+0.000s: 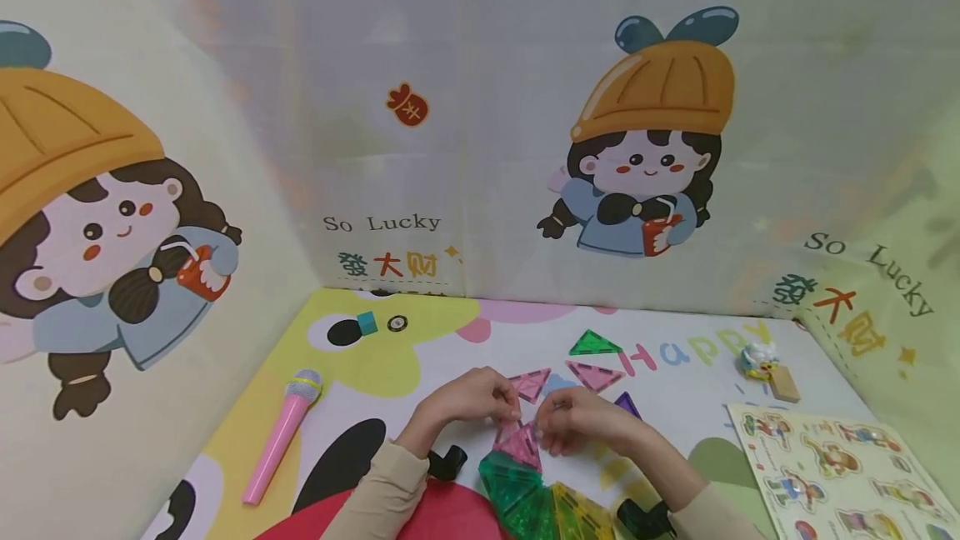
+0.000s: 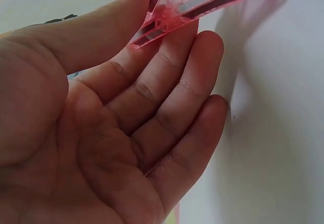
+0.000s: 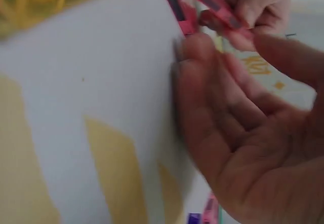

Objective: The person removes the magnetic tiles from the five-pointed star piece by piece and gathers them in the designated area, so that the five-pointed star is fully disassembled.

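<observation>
My left hand [image 1: 474, 397] pinches a pink see-through magnetic triangle tile [image 2: 205, 3] between thumb and fingers, over another pink tile [image 1: 519, 447] at the end of a curved row. Teal-green tiles [image 1: 513, 490] and yellow tiles [image 1: 579, 511] make up the rest of that row. Facing it from the right, my right hand [image 1: 583, 419] has its fingers loosely bent, thumb apart from them. Its thumb tip [image 3: 266, 39] is right at the held tile's edge. Loose pink tiles [image 1: 531, 384] [image 1: 595, 375] lie just beyond the hands.
A green triangle tile [image 1: 594, 343] and a purple tile [image 1: 627, 403] lie farther back. To the left is a pink toy microphone [image 1: 281, 440]. A picture board [image 1: 840, 473], a small wooden block [image 1: 784, 384] and a small figure [image 1: 759, 359] are at the right.
</observation>
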Demonstrator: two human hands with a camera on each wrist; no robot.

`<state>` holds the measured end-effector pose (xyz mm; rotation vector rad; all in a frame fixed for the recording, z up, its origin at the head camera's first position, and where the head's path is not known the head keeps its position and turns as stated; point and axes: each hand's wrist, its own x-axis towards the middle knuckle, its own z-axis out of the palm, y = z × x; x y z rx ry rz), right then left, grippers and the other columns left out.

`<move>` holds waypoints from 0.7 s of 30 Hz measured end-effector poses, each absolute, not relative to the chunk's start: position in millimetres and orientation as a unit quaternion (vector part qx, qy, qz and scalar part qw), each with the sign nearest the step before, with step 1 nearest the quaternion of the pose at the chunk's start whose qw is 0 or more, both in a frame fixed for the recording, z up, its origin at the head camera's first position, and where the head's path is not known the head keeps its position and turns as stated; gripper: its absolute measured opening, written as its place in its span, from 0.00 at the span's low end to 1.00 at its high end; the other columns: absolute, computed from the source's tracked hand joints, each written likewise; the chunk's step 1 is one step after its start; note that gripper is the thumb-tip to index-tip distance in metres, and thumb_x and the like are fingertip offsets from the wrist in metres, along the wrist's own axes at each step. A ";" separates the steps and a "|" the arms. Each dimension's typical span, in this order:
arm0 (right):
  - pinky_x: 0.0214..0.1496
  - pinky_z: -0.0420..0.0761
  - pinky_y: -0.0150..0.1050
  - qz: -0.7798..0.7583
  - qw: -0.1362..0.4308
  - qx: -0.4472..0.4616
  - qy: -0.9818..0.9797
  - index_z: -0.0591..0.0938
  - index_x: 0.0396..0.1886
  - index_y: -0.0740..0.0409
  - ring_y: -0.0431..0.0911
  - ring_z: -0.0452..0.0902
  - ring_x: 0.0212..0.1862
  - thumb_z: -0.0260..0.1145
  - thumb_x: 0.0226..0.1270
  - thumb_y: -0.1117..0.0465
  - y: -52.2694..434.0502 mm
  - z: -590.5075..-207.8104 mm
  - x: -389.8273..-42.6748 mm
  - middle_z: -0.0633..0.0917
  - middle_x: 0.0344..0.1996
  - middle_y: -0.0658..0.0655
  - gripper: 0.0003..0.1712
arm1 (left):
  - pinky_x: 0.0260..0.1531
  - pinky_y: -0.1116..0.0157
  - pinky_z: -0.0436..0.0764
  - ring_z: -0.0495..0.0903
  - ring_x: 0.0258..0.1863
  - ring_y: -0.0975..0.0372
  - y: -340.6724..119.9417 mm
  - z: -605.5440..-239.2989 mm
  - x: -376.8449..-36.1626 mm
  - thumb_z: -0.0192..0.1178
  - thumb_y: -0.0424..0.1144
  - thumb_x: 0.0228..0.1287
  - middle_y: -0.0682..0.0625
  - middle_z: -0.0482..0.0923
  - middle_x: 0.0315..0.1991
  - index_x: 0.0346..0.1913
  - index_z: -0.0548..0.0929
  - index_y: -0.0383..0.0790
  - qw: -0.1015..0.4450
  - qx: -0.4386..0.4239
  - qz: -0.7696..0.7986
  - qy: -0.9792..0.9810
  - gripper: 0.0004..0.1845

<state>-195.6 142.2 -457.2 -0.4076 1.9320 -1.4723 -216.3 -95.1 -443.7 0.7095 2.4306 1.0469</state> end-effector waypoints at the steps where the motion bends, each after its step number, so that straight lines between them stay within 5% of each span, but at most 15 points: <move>1: 0.32 0.82 0.36 -0.549 0.330 -0.174 0.748 0.82 0.42 0.69 0.44 0.83 0.28 0.64 0.67 0.59 143.1 -456.1 -192.8 0.87 0.29 0.57 0.15 | 0.27 0.71 0.67 0.69 0.24 0.68 -95.2 -443.5 -216.0 0.67 0.37 0.62 0.58 0.78 0.23 0.28 0.87 0.44 0.200 0.253 0.374 0.870 0.05; 21: 0.36 0.84 0.35 -0.542 0.384 -0.258 0.701 0.83 0.52 0.67 0.43 0.83 0.33 0.62 0.70 0.62 154.3 -464.9 -184.8 0.87 0.34 0.60 0.16 | 0.24 0.71 0.69 0.71 0.21 0.68 -91.3 -452.2 -218.1 0.69 0.38 0.60 0.57 0.79 0.20 0.27 0.86 0.48 0.174 0.251 0.395 0.866 0.05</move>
